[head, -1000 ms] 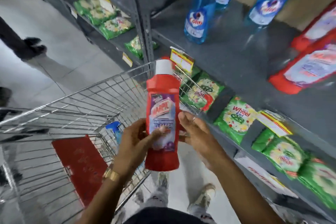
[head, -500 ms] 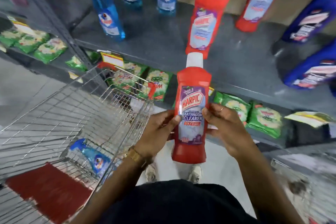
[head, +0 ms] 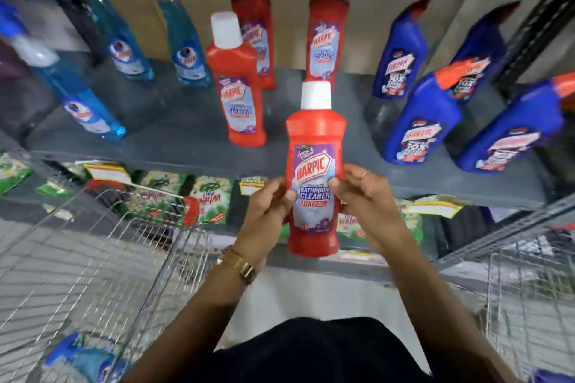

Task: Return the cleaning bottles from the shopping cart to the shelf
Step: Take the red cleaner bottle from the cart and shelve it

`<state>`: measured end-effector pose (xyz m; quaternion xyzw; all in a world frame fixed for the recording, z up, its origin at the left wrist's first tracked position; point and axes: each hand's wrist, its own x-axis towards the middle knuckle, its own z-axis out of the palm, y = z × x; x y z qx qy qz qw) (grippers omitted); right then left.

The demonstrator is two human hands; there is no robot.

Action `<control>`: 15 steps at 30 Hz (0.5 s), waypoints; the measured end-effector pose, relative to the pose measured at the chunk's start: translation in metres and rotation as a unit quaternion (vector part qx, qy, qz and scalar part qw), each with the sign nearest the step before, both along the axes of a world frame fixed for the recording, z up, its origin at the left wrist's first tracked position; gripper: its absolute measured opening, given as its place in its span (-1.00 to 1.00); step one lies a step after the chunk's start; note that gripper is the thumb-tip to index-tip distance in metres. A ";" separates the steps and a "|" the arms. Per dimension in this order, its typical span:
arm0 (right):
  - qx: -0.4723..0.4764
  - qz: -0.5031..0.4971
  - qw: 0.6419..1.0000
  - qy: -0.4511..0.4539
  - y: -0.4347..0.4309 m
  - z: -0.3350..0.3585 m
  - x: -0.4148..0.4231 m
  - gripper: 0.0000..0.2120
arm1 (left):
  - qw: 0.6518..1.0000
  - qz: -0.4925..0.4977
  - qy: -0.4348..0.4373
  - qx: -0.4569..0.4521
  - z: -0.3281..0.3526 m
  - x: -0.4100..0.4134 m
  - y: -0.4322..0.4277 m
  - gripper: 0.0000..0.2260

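I hold a red Harpic bathroom cleaner bottle [head: 314, 165] with a white cap upright in front of the grey shelf [head: 186, 140]. My left hand [head: 267, 211] grips its left side and my right hand [head: 364, 199] grips its right side. On the shelf stand three matching red Harpic bottles [head: 238, 96], several blue Harpic bottles [head: 420, 121] to the right and blue spray bottles [head: 90, 109] to the left. The wire shopping cart [head: 102, 258] is at lower left, with a blue spray bottle [head: 84, 357] lying in it.
Green detergent packets [head: 211, 199] and yellow price tags [head: 107, 171] fill the lower shelf. A black upright post [head: 535, 28] bounds the shelf at right. A second wire cart [head: 529, 305] shows at lower right. Bare shelf surface lies between the red and blue Harpic bottles.
The view has swung right to face the shelf squarely. The red bottle in both hands has risen and moved closer to the shelf edge, away from the cart.
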<state>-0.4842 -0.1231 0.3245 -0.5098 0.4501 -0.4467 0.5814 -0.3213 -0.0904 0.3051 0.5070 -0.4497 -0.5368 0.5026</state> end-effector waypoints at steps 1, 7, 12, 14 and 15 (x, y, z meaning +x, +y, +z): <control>-0.031 -0.003 1.000 0.000 -0.010 0.003 -0.002 -0.78 | 0.999 0.005 0.003 -0.035 -0.002 -0.004 -0.013 -0.83; -0.128 -0.042 0.991 0.001 -0.070 0.009 -0.012 -0.61 | 0.989 0.010 -0.008 -0.148 -0.008 -0.022 -0.088 -0.58; -0.125 -0.075 0.989 -0.011 -0.105 -0.005 -0.016 -0.62 | 0.986 0.035 -0.050 -0.158 -0.011 -0.032 -0.131 -0.40; -0.123 -0.076 0.989 -0.012 -0.119 -0.006 -0.016 -0.64 | 0.984 0.042 -0.053 -0.162 -0.009 -0.034 -0.144 -0.35; -0.122 -0.075 0.990 -0.011 -0.125 -0.006 -0.016 -0.65 | 0.985 0.040 -0.054 -0.160 -0.008 -0.034 -0.149 -0.35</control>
